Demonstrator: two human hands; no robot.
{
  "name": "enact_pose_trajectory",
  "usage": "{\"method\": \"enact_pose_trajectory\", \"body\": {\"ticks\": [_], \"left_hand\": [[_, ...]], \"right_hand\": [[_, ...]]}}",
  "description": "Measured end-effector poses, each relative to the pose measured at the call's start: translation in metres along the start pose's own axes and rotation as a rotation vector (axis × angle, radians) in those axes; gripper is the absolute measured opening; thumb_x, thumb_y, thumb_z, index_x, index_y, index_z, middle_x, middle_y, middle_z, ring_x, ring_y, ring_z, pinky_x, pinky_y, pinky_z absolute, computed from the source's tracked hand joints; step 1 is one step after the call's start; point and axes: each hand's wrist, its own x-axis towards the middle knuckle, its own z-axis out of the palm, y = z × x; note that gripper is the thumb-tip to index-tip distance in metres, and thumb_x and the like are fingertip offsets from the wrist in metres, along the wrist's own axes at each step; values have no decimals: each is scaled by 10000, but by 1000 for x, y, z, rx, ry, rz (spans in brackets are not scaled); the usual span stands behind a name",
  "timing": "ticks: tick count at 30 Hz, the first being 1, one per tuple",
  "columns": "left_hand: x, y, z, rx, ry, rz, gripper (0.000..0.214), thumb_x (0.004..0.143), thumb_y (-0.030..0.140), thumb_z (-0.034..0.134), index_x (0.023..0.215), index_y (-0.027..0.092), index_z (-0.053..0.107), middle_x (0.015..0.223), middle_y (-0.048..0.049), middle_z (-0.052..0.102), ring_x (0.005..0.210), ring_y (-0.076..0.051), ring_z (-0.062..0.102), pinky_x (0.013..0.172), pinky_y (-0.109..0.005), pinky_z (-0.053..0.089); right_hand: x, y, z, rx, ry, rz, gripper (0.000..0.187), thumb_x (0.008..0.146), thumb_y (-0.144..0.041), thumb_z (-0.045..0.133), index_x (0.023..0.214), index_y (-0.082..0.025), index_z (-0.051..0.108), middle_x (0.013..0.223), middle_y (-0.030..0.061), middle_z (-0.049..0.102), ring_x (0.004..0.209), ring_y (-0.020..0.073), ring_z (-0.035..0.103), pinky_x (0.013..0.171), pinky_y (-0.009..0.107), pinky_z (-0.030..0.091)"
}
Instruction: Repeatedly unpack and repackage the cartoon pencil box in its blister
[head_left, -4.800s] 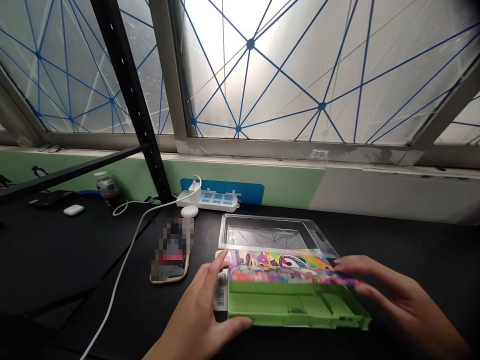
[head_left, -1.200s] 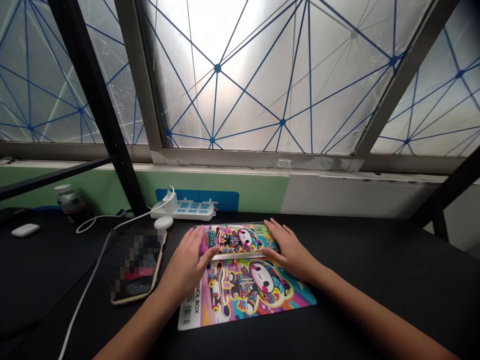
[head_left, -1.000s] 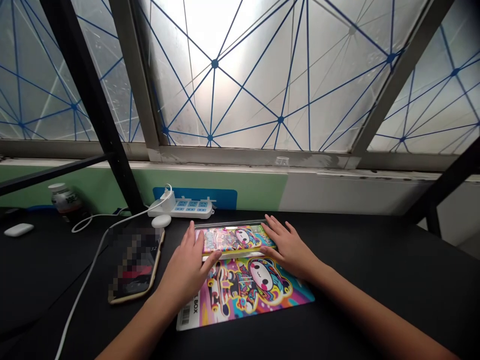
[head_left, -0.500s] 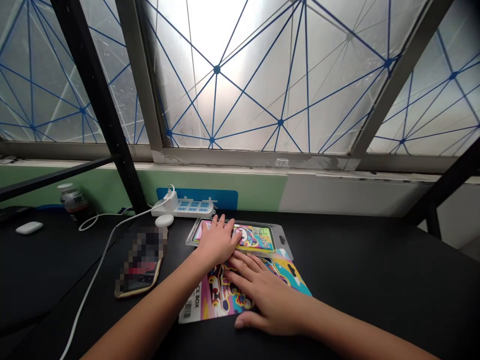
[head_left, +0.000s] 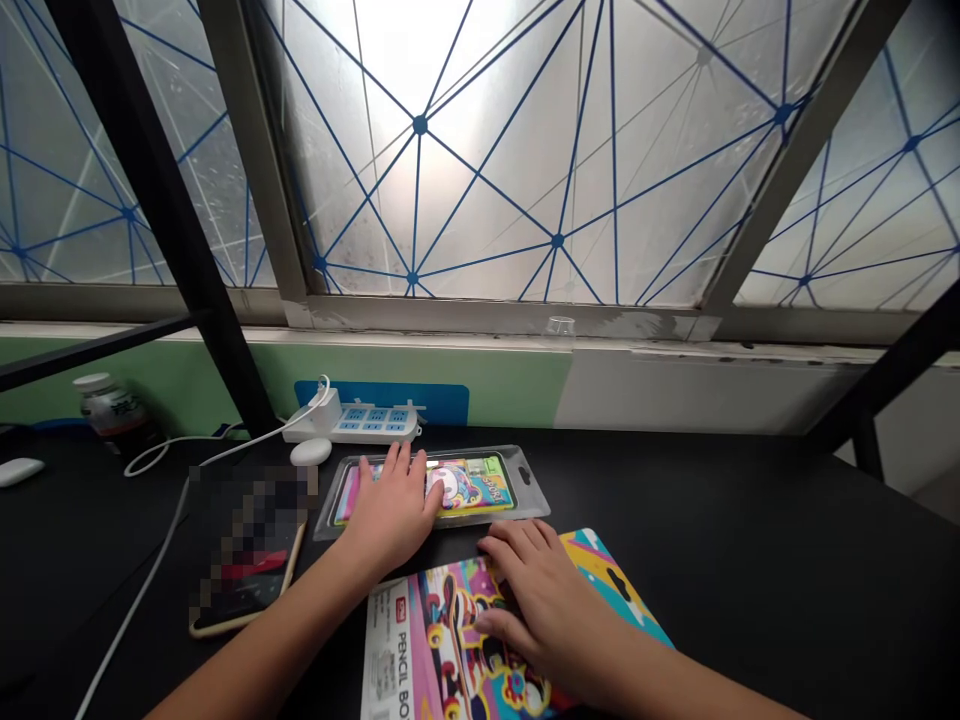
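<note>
A colourful pencil box (head_left: 469, 485) lies in a clear plastic blister tray (head_left: 529, 488) on the black table (head_left: 750, 560). My left hand (head_left: 390, 510) rests flat on the left part of the box, fingers spread. My right hand (head_left: 540, 600) lies flat on a colourful printed card (head_left: 435, 650) marked "PENCIL BOX", nearer to me, with fingers stretched out. Neither hand grips anything.
A phone (head_left: 244, 545) lies left of the tray. A white power strip (head_left: 360, 425) with a white cable (head_left: 142, 600) sits by the green wall, beside a small white round device (head_left: 310, 451). A bottle (head_left: 112, 410) and a white case (head_left: 19, 470) stand far left.
The box went into the clear tray. My right hand moved from the box onto the printed card and drew it toward me; my left hand stays pressed on the box.
</note>
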Motion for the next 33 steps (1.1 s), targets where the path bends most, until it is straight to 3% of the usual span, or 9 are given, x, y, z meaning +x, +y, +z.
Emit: {"method": "enact_pose_trajectory", "body": {"ticks": [5,9,13,16,18,21,23,29,33], "left_hand": [[-4,-4,5,-27,4,1,636,996,468,258,1497,106,405,1593,-199,299,1490,-373,221,1123,-687,181],[-3,-4,4,-44,16,22,581,998,453,294,1525,227,385,1603,-166,295,1480,-408,230,1099,-723,171],[-3,-9,-3,-118,-27,53,518,991,460,331,1477,335,460,1611,-119,293,1485,-426,190,1081,-743,184],[-5,-10,-8,-184,-56,91,489,978,466,365,1427,359,525,1616,-86,286,1497,-405,158,1094,-737,172],[-6,-8,-10,-200,-60,136,475,973,438,372,1395,339,566,1606,-77,313,1499,-383,176,1106,-735,150],[-9,-4,-12,-212,-56,201,461,969,396,376,1356,301,608,1574,-73,382,1490,-349,238,1122,-717,153],[-10,-1,-12,-222,-50,227,451,969,390,383,1339,295,623,1559,-67,411,1484,-335,263,1133,-690,185],[-12,2,-9,-222,-25,257,441,982,372,366,1335,268,608,1514,-77,486,1439,-305,369,1150,-653,212],[-12,3,-6,-210,-11,261,416,992,372,342,1315,286,589,1494,-64,511,1419,-297,392,1151,-648,217]], "right_hand": [[1,-3,4,-94,1,26,254,877,-448,655,876,-204,586,943,81,607,891,289,552,813,456,464],[-4,-8,1,-67,36,37,272,877,-456,648,853,-210,536,866,62,617,761,233,561,671,342,434],[-4,3,-22,3,44,73,339,881,-544,603,857,-217,515,724,20,605,634,191,544,584,294,364],[3,42,-49,103,11,175,392,899,-620,537,910,-228,552,755,15,645,653,185,567,579,278,367],[8,81,-62,188,-109,274,443,888,-660,515,863,-228,610,785,20,674,686,189,588,578,273,380],[9,134,-73,254,-234,393,550,840,-731,508,743,-206,641,722,15,655,640,177,558,551,277,373],[7,151,-74,294,-278,434,568,813,-749,524,724,-202,644,685,11,642,621,176,552,537,280,375],[14,121,-57,271,-39,354,459,890,-625,513,990,-208,676,981,69,722,858,233,637,735,326,469],[19,109,-43,273,-54,333,444,896,-620,510,924,-215,688,896,47,728,791,221,635,679,315,460]]}}
